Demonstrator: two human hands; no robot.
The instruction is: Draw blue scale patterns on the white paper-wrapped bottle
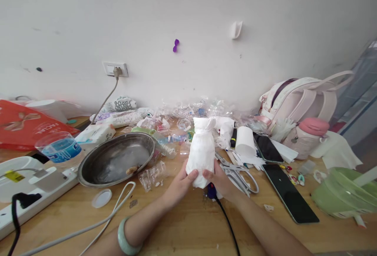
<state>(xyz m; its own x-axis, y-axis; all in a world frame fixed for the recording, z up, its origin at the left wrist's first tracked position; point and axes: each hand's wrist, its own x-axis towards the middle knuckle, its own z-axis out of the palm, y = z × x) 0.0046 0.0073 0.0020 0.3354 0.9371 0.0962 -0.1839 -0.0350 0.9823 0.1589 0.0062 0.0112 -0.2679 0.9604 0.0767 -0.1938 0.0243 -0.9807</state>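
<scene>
Clamped on the lower part of the white wrapped bundle [202, 148] are the left hand [180, 183] and the right hand [221, 181], one on each side. It stands upright on the wooden table [176, 224], between a metal bowl [116, 158] and scissors [239, 174], which lie just beside the right hand.

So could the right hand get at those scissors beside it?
Probably yes. The scissors lie uncovered on the table right beside the right hand, with nothing between. That hand is busy holding the white bundle, though, so it would have to let go first.
</scene>
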